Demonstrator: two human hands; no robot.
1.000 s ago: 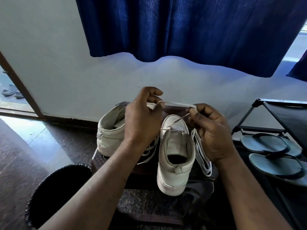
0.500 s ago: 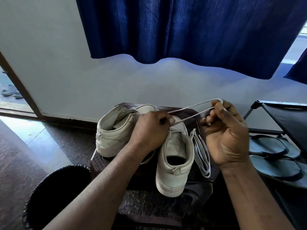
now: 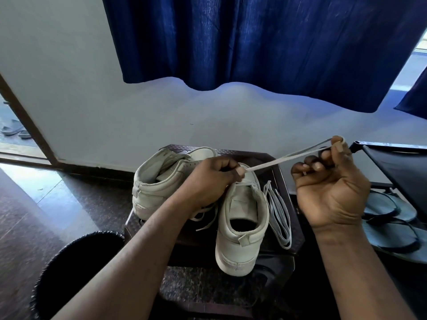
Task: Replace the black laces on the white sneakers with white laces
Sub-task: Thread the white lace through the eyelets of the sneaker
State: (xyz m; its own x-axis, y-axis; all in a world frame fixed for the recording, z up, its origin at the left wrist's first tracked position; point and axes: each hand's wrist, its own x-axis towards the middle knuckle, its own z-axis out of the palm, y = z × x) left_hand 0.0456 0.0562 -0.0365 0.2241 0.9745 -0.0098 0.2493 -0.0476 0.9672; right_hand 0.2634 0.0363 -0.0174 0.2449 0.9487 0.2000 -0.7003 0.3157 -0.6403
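Two white sneakers stand on a dark stool (image 3: 291,218). The right sneaker (image 3: 240,234) points its heel toward me; the left sneaker (image 3: 159,183) lies turned sideways beside it. A white lace (image 3: 284,158) runs taut from the right sneaker's eyelets up to the right. My right hand (image 3: 330,188) grips its looped end, raised beside the stool. My left hand (image 3: 208,183) pinches the same lace close to the shoe's tongue. A second white lace (image 3: 278,213) lies folded on the stool to the right of the sneaker. No black lace is visible.
A black bin (image 3: 76,271) stands at the lower left. A dark shoe rack (image 3: 397,165) with blue-grey sandals (image 3: 390,225) is on the right. A blue curtain (image 3: 254,47) hangs over the white wall behind. An open doorway is at the far left.
My right hand has pulled the lace out to the upper right, drawing it taut. My left hand has dropped onto the right sneaker's tongue area and stays there.
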